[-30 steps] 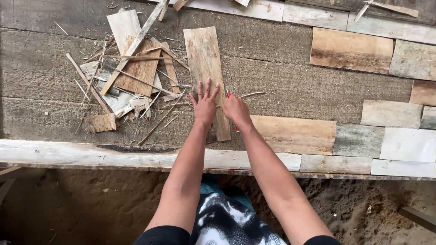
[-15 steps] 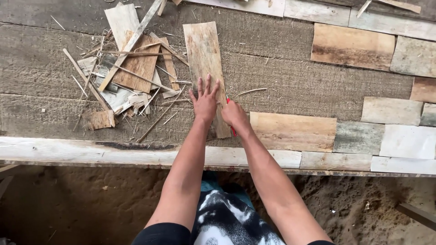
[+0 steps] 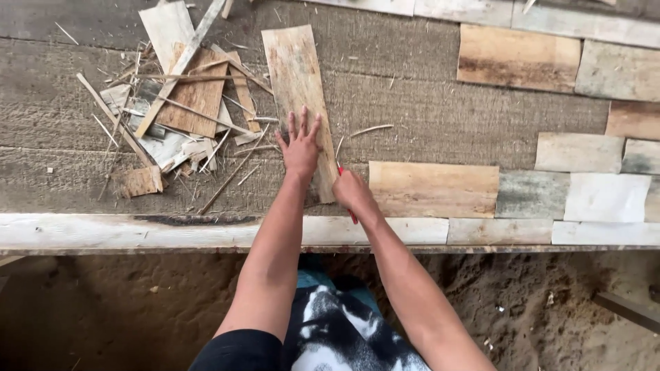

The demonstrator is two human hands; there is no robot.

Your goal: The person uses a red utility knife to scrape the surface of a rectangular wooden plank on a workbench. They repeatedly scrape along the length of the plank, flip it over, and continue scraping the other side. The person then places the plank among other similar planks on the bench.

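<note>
Left hand (image 3: 300,145) is pressing flat, fingers spread, on the long wood veneer strip (image 3: 297,82); right hand (image 3: 350,192) is gripping a red tool (image 3: 353,216) beside the strip's lower edge.

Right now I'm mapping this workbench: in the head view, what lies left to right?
Heap of splintered wood scraps → left hand on long pale wood strip → right hand holding red tool → tan rectangular board → whitish wood tile.

The left hand (image 3: 300,145) presses flat on a wood strip (image 3: 297,82) while the right hand (image 3: 350,190) grips a red tool (image 3: 353,215) beside it.
</note>
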